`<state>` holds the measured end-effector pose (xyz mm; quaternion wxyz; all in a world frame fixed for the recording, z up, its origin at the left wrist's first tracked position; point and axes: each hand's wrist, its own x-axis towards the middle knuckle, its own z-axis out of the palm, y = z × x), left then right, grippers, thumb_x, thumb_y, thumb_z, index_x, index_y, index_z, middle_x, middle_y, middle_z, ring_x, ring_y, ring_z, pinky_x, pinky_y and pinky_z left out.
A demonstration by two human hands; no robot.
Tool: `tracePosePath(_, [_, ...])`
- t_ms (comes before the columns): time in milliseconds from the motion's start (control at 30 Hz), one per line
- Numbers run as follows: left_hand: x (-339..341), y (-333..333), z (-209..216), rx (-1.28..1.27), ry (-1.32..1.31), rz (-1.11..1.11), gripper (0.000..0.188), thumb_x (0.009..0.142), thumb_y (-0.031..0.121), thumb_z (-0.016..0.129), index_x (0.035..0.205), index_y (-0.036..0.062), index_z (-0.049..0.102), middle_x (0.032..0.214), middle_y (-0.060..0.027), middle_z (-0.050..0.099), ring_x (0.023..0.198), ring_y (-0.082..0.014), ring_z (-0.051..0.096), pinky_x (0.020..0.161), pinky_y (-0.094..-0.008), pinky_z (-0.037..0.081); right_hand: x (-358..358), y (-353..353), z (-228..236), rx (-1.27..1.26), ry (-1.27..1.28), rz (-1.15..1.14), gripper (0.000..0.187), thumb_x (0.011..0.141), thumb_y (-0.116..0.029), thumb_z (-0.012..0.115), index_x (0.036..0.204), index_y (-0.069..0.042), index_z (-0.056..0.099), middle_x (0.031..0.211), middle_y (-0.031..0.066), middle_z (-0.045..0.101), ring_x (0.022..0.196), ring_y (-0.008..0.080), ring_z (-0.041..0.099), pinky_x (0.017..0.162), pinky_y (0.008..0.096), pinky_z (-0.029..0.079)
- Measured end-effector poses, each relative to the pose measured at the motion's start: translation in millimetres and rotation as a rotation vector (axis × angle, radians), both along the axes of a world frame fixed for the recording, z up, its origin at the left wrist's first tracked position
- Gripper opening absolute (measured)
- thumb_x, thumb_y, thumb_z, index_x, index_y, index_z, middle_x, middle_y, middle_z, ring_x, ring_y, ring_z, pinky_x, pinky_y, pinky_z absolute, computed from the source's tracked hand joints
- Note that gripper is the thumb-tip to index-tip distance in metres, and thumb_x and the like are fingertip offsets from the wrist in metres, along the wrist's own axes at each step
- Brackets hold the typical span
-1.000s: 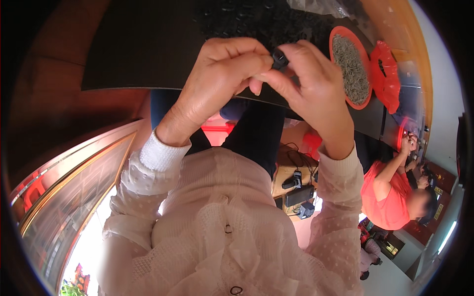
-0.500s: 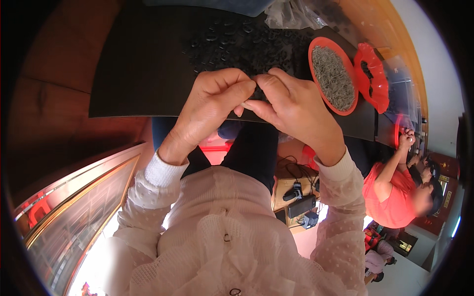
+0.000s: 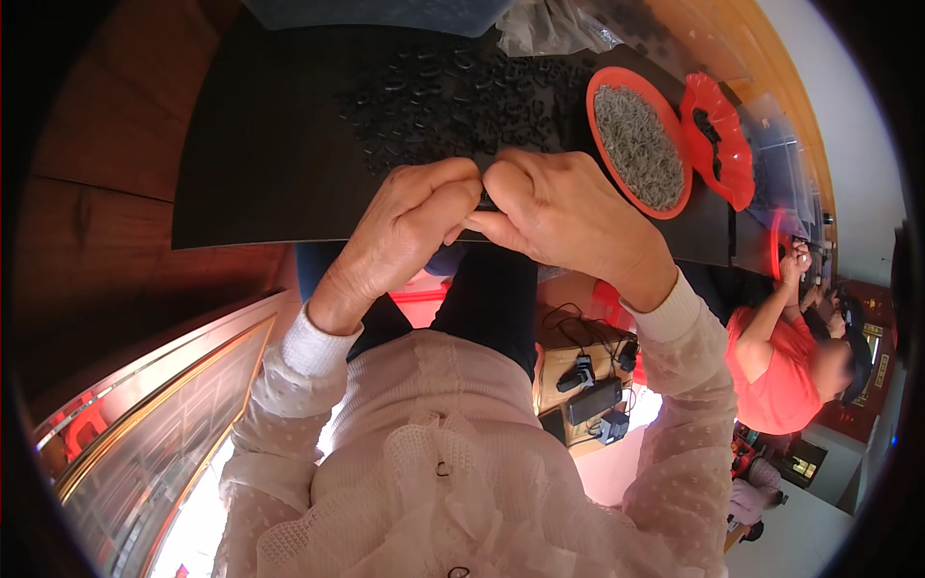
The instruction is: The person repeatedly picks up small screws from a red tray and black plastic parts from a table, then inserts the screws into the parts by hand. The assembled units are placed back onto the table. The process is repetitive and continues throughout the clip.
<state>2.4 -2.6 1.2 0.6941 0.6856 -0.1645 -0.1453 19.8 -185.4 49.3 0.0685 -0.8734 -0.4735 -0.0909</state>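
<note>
My left hand (image 3: 409,217) and my right hand (image 3: 559,207) meet over the near edge of the black tabletop (image 3: 260,164). Both are closed, thumbs pressed against bent fingers. A bit of a small black part (image 3: 488,201) shows between their fingertips; most of it is hidden, so its exact shape cannot be made out. Just beyond the hands lie many loose small black parts (image 3: 434,96), some curved or ring-like. To the right of my right hand stands a round red bowl (image 3: 594,116) filled with small grey metal pins or screws (image 3: 638,144).
A wavy-rimmed red dish (image 3: 737,159) holds a few black parts beside the bowl. Clear plastic bags (image 3: 559,27) and a bluish bin (image 3: 385,12) are at the far edge. A co-worker in a red shirt (image 3: 776,371) sits at right. Chargers and cables (image 3: 593,395) lie on a box below.
Both hands have drawn closer together, their fingers curling more tightly around the spot where they meet. The view has shifted slightly, so the bowl and dish appear a little further left.
</note>
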Motion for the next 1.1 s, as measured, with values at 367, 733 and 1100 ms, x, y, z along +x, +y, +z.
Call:
tracePosePath(367, [0,-2,1,-0.035,0.001,-0.036,0.020,0.079,0.013,0.046,0.065,-0.0019,0.042,0.058,-0.0062,0.035,0.055,-0.0124,0.031,0.049,-0.0316,0.029,-5,-2,-9,0.036,0.026,0.043,0.035,0.080,-0.025,0.070,0.070,-0.004,0.044,0.060,0.0109,0.052,0.053,0.0285,0.057,0.044,0.0342,0.044])
tracePosePath(733, [-2,0,-3,-0.168,0.157,0.000,0.021,0.079,0.012,0.043,0.062,0.0008,0.038,0.061,-0.0040,0.036,0.051,-0.0117,0.035,0.047,-0.0297,0.028,-6,3,-2,0.128,0.054,0.008,0.034,0.083,-0.033,0.065,0.075,-0.002,0.052,0.070,0.0116,0.059,0.060,0.0276,0.061,0.047,0.0360,0.048])
tracePosePath(1100, [3,-3,-10,-0.204,0.116,-0.018,0.025,0.083,0.015,0.046,0.062,0.0037,0.048,0.059,0.0022,0.042,0.051,-0.0053,0.035,0.046,-0.0229,0.024,-5,-2,-12,0.203,0.115,0.047,0.024,0.084,-0.018,0.064,0.079,-0.003,0.046,0.071,0.0112,0.052,0.062,0.0306,0.056,0.050,0.0378,0.044])
